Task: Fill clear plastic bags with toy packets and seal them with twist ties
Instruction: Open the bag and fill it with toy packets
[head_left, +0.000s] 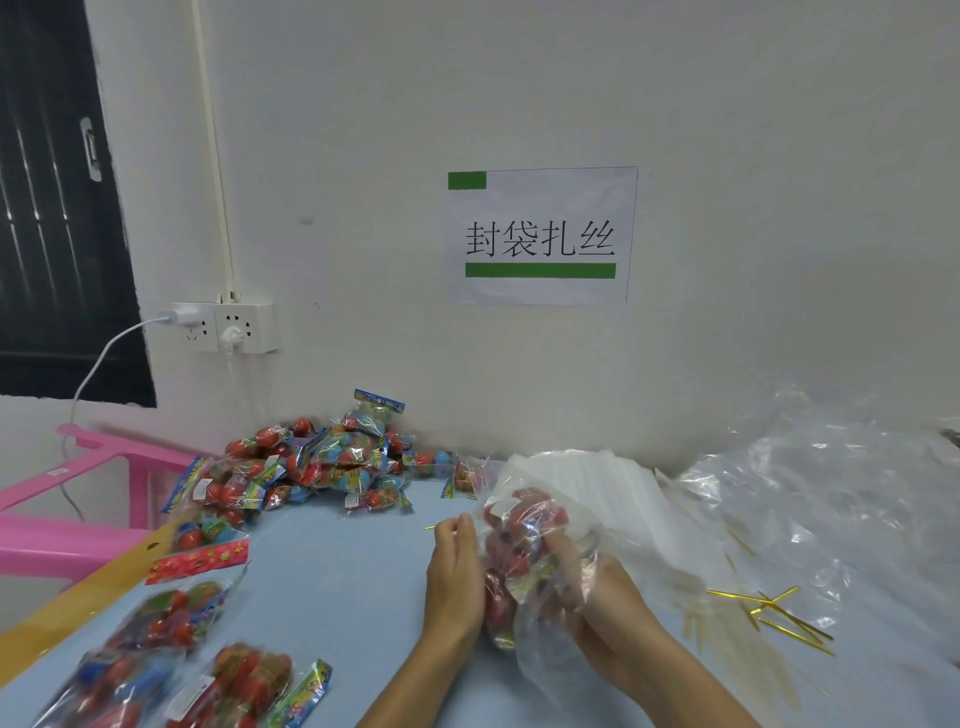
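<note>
While the bag (524, 561) is held just above the table (353, 582), its packets (511, 525) are kept bunched between both hands so that a neck can be gathered. A tie (431, 528) is pinched in the left hand (454, 577), apparently ready for sealing; the right hand (597, 587) is curled round the bag, its fingertips blurred behind plastic. Spare ties (774, 613) are laid near the right hand for reach.

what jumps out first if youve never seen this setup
Both hands work a clear bag of red toy packets at centre: the left hand steadies its side and pinches a gold tie, the right hand grips through the plastic. A colourful packet pile sits against the wall behind, and a paper sign with green bars hangs above.
</note>
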